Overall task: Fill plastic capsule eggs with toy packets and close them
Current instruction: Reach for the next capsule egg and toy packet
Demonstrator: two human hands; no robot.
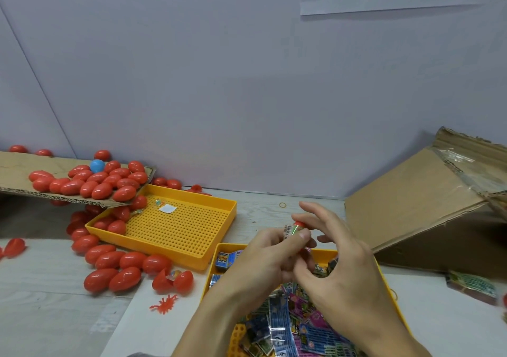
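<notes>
1. Both hands meet at lower centre of the frame, forearms rising from the bottom edge, above a yellow plastic tray of printed toy packets (288, 326).
2. The left hand (263, 260) curls round a folded shiny toy packet (290, 232), thumb pressed on its side.
3. The right hand (343, 260) pinches a red plastic capsule egg half (299, 223) with thumb and a finger at the packet's top; the other fingers spread upward.
4. Left of the hands lies an empty-looking yellow perforated plastic tray (178, 227).
5. Closed red plastic capsule eggs (115, 269) pile at middle left, more on a brown cardboard sheet (16, 170).
6. An open red egg (172, 280) lies near the trays.
</notes>
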